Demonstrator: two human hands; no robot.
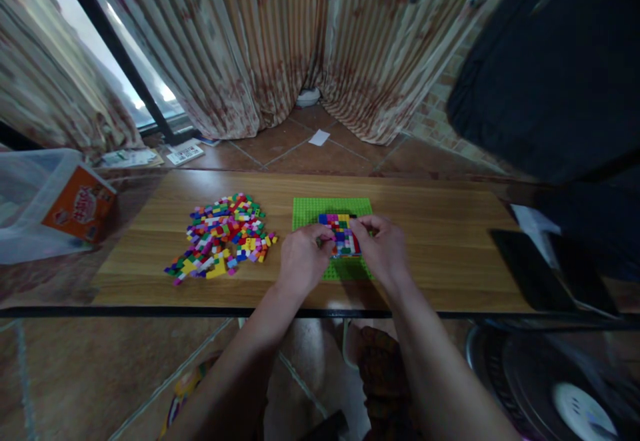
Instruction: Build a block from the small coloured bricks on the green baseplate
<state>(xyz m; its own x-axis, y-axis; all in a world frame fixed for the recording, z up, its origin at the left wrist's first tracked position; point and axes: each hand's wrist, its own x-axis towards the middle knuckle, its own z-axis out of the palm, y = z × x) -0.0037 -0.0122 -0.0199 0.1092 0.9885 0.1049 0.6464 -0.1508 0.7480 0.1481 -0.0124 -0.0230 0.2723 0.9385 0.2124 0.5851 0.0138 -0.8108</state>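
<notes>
A wooden table (450, 227) spans the near scene over a terracotta tiled floor (300, 151). Striped curtains (240, 47) hang at the far side; daylight enters a window (125, 54) far left. Something dark, possibly fabric (550, 74), fills the right.

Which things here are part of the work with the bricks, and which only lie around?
In use:
left hand and right hand, both at the brick patch
brick patch on the green baseplate
pile of loose bricks

Lying about:
plastic box with orange label
dark flat device
white paper scrap on the floor
</notes>
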